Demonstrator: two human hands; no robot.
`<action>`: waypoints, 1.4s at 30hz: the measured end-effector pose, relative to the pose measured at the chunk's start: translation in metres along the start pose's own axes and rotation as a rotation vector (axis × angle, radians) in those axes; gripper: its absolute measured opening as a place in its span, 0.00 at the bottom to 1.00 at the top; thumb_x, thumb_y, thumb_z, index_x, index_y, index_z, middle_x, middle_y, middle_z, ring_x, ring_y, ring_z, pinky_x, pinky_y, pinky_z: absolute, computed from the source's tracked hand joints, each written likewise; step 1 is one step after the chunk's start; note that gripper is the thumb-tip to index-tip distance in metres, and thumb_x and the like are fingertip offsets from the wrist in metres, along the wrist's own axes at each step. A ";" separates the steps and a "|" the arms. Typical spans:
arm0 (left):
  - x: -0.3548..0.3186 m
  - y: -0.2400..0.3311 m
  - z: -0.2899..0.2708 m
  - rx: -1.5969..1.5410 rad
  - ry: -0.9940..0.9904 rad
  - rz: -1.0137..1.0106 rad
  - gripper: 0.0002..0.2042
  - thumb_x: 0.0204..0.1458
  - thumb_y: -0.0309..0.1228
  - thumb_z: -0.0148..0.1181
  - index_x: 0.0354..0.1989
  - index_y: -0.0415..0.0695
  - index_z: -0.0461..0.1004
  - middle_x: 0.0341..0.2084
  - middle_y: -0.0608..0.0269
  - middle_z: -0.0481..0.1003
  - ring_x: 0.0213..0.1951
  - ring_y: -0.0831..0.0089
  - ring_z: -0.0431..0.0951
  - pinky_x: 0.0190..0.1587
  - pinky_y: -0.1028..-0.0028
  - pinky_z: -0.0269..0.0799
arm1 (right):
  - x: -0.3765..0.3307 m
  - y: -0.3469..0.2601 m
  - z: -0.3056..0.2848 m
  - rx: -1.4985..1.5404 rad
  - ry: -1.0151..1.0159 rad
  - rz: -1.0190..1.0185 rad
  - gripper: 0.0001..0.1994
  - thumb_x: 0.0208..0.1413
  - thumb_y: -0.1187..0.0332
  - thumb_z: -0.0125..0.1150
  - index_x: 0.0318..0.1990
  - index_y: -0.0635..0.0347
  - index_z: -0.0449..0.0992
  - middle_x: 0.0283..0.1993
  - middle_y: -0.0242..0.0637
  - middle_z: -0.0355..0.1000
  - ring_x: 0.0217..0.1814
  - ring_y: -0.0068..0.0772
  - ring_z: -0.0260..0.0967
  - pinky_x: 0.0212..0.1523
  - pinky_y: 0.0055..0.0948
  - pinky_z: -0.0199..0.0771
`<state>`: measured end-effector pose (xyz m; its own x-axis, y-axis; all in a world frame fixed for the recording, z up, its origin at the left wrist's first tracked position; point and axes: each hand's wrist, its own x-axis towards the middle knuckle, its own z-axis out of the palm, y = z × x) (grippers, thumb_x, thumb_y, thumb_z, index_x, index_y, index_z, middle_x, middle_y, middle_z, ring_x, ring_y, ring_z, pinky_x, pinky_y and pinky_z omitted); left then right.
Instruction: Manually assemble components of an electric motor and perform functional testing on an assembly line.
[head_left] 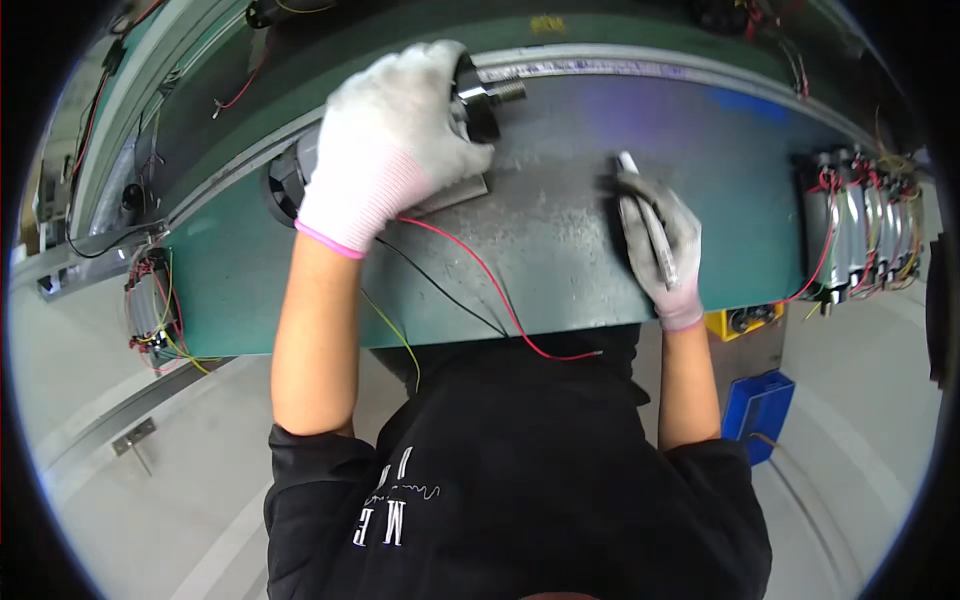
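Note:
My left hand (385, 125), in a white knitted glove with a pink cuff, is closed on an electric motor. The motor's black round end with a threaded metal shaft (505, 91) shows beyond my fingers. A dark cylindrical part (285, 185) shows left of my wrist; whether it belongs to the same motor is hidden by my hand. Red (480, 265), black (440, 284) and yellow-green wires (400, 335) trail from beneath my wrist toward the near edge. My gloved right hand (675, 230) grips a white marker pen (655, 235) over the green worktop (560, 270).
Several grey motors (860, 225) with coloured wires are grouped at the right end, and another wired motor (150, 305) is at the left end. A metal rail (620, 68) runs along the back. Below right are a yellow bin (745, 320) and a blue bin (757, 415).

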<state>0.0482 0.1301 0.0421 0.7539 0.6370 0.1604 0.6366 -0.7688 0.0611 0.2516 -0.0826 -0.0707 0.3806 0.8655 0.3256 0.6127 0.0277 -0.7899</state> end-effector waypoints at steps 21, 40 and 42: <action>0.014 0.035 -0.026 -0.230 0.071 0.128 0.35 0.41 0.38 0.82 0.58 0.39 0.75 0.50 0.46 0.77 0.55 0.45 0.80 0.59 0.56 0.78 | -0.008 0.019 -0.013 0.219 -0.003 0.099 0.14 0.69 0.78 0.65 0.59 0.68 0.83 0.57 0.41 0.84 0.55 0.26 0.80 0.58 0.26 0.78; -0.145 -0.089 0.016 -2.470 0.378 -0.171 0.51 0.51 0.71 0.65 0.71 0.37 0.68 0.54 0.44 0.77 0.49 0.45 0.79 0.53 0.46 0.77 | -0.016 0.003 -0.022 0.437 -0.045 0.362 0.17 0.73 0.70 0.66 0.65 0.64 0.80 0.52 0.28 0.81 0.47 0.16 0.73 0.50 0.20 0.75; -0.144 -0.069 0.019 -2.531 0.368 -0.139 0.51 0.51 0.71 0.65 0.70 0.37 0.68 0.54 0.42 0.77 0.49 0.44 0.79 0.53 0.45 0.78 | -0.014 0.009 -0.011 0.334 -0.032 0.278 0.17 0.73 0.72 0.65 0.66 0.64 0.80 0.52 0.29 0.81 0.47 0.18 0.74 0.51 0.21 0.76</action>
<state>-0.1013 0.0927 -0.0037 0.5398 0.8337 0.1164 -0.7725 0.4357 0.4620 0.2590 -0.1002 -0.0766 0.4750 0.8776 0.0643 0.2299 -0.0532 -0.9718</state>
